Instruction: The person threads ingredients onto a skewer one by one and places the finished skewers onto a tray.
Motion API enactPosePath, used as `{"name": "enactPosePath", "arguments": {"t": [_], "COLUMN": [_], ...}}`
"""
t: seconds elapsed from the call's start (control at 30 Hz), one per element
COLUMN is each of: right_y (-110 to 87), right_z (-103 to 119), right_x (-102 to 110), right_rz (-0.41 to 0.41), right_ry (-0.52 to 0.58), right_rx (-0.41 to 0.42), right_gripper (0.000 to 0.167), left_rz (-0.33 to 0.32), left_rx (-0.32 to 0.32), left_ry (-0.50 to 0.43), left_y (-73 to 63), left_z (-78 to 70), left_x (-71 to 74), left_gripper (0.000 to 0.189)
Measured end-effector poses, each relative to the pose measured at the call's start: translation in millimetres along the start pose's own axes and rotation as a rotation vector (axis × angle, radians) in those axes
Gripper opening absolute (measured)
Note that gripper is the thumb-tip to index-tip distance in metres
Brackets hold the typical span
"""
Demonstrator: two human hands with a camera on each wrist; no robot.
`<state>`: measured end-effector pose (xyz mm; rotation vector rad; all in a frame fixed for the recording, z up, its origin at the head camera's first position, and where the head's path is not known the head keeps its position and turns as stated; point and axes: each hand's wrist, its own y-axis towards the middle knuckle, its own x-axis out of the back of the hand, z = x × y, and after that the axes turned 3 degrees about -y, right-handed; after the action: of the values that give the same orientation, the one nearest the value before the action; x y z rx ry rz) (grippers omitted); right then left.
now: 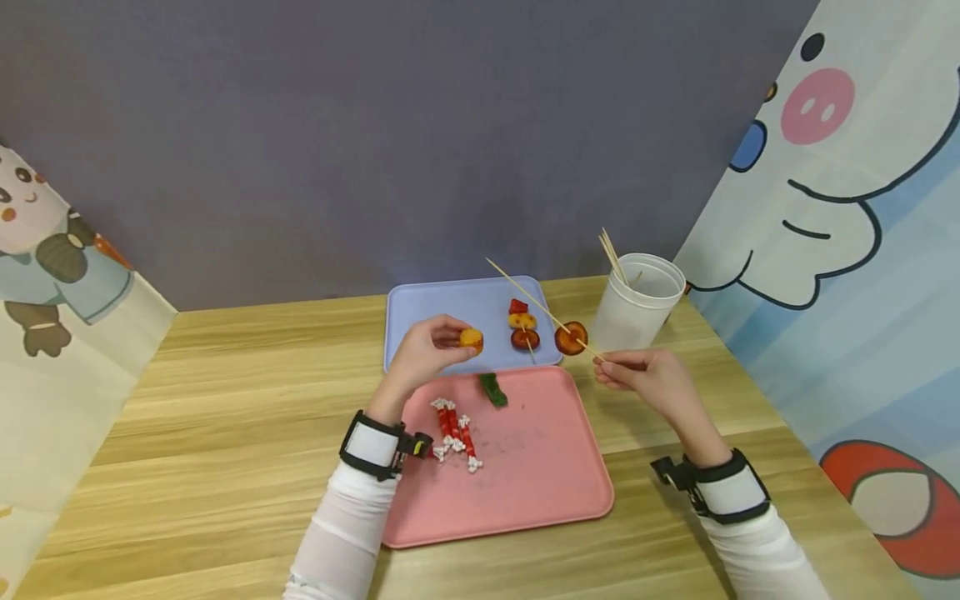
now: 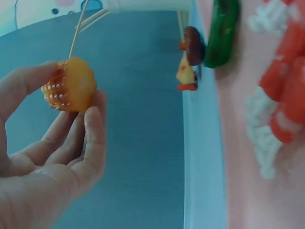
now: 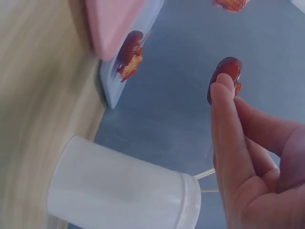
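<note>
My left hand [image 1: 427, 354] pinches a short piece of corn [image 1: 471, 339] between thumb and fingertips, over the near part of the blue tray [image 1: 442, 304]. Its kernels and flat yellow cut face show in the left wrist view. The right hand [image 1: 652, 379] pinches the lower end of a wooden skewer [image 1: 525, 292], which slants up to the left. On that skewer, close above the fingertips, sits a round brown mushroom piece [image 1: 572, 338]. Seen from the left wrist, the skewer's far part overlaps the top of the corn [image 2: 71, 86].
A finished-looking skewer with red, yellow and brown pieces [image 1: 522, 322] lies on the blue tray. The pink tray [image 1: 540, 483] in front bears a green pepper piece [image 1: 493, 389] and several red sticks with white ends [image 1: 450, 425]. A white bucket [image 1: 633, 312] holds bare skewers [image 1: 613, 257].
</note>
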<state>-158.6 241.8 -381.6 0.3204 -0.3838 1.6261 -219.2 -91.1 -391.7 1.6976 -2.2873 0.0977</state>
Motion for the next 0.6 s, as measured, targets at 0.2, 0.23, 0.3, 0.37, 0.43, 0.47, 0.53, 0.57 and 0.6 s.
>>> {"name": "enactPosePath", "arguments": {"t": [0.2, 0.23, 0.3, 0.37, 0.43, 0.47, 0.53, 0.57, 0.6], "right_y": [1.0, 1.0, 0.8, 0.4, -0.3, -0.7, -1.8, -2.5, -3.5], "right_z": [8, 9, 11, 13, 15, 16, 17, 17, 17], "right_x": [-2, -3, -3, -4, -5, -5, -6, -6, -6], "right_rz": [-0.010, -0.010, -0.010, -0.010, -0.009, -0.009, -0.008, -0.006, -0.006], "right_ry": [0.018, 0.023, 0.031, 0.035, 0.039, 0.040, 0.038, 0.041, 0.040], "right_rx": [0.025, 0.033, 0.051, 0.064, 0.078, 0.084, 0.095, 0.098, 0.101], "right_gripper": [0.031, 0.031, 0.030, 0.030, 0.029, 0.029, 0.029, 0.028, 0.028], "left_rz": [-0.075, -0.083, -0.098, -0.107, -0.111, -0.113, -0.118, -0.124, -0.131], "left_rx": [0.051, 0.058, 0.070, 0.084, 0.090, 0.093, 0.090, 0.087, 0.082], "left_ry": [-0.161, -0.192, -0.265, -0.363, -0.476, -0.531, -0.619, -0.651, -0.683], "left_y": [1.8, 2.0, 2.9, 4.3, 6.0, 6.8, 7.9, 8.3, 9.0], "left_z": [-6.1, -7.4, -10.2, -13.0, -15.6, -16.7, -19.2, -20.3, -21.6], "left_x": [5.9, 6.6, 8.0, 8.8, 9.2, 9.4, 9.7, 9.9, 10.1], "left_gripper": [0.034, 0.035, 0.035, 0.034, 0.031, 0.030, 0.026, 0.025, 0.023]}}
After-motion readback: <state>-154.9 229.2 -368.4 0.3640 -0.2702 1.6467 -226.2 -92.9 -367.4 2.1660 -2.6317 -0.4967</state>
